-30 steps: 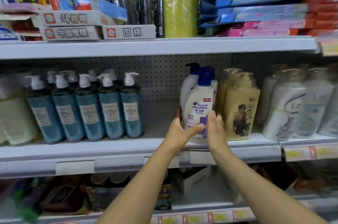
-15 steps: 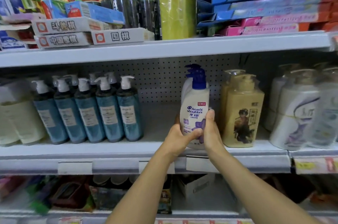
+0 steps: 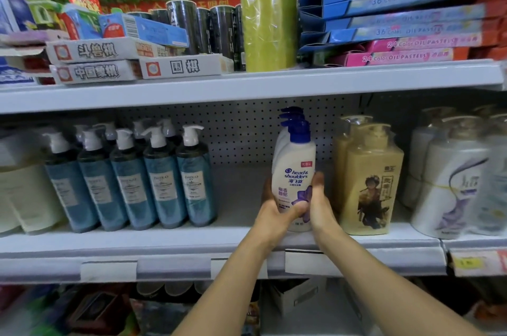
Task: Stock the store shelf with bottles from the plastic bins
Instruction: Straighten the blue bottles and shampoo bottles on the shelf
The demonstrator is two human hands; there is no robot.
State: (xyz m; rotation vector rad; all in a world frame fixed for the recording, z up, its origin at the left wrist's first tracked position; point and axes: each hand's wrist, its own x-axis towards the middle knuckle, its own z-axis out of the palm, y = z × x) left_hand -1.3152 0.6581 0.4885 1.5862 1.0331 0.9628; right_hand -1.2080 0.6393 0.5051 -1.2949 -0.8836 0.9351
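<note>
A white shampoo bottle with a blue pump cap stands upright near the front of the middle shelf. Behind it, more white bottles with blue caps line up, mostly hidden. My left hand wraps the bottle's lower left side, thumb across the front. My right hand presses its lower right side. Both hands are closed on the same bottle. No plastic bin is in view.
Dark teal pump bottles stand to the left, with a gap of bare shelf between them and the white bottle. Yellow bottles sit tight on its right, pale bottles further right. Boxes and a green roll fill the shelf above.
The white bottle has been straightened, so it now lines up with the bottles behind it. Both hands stayed on it. The view shifted slightly.
</note>
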